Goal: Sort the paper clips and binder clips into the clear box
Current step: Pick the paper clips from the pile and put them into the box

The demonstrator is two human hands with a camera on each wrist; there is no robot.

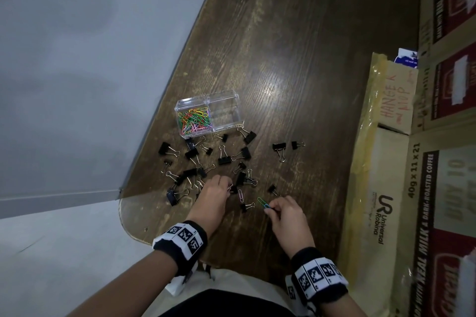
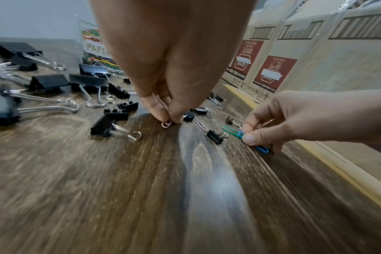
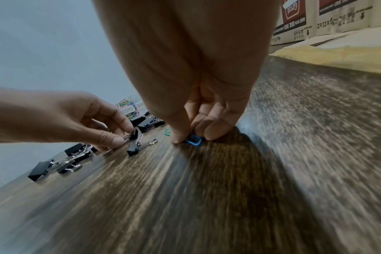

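The clear box (image 1: 223, 100) stands on the wooden table. Its left compartment is full of coloured paper clips (image 1: 195, 119); its right one looks empty. Black binder clips (image 1: 224, 159) lie scattered in front of the box. My left hand (image 1: 228, 186) is down among them, its fingertips pinching a pink paper clip (image 2: 166, 124) against the table. To the right, my right hand (image 1: 270, 207) pinches a blue paper clip (image 3: 195, 140) on the table. A green paper clip (image 1: 260, 201) lies touching the blue one. Another pale paper clip (image 1: 240, 195) lies between the hands.
Stacked cardboard cartons (image 1: 425, 188) line the table's right side, close to my right hand. The table's left edge (image 1: 144, 147) runs just past the binder clips, with grey floor beyond. Two binder clips (image 1: 279, 147) lie apart to the right of the box.
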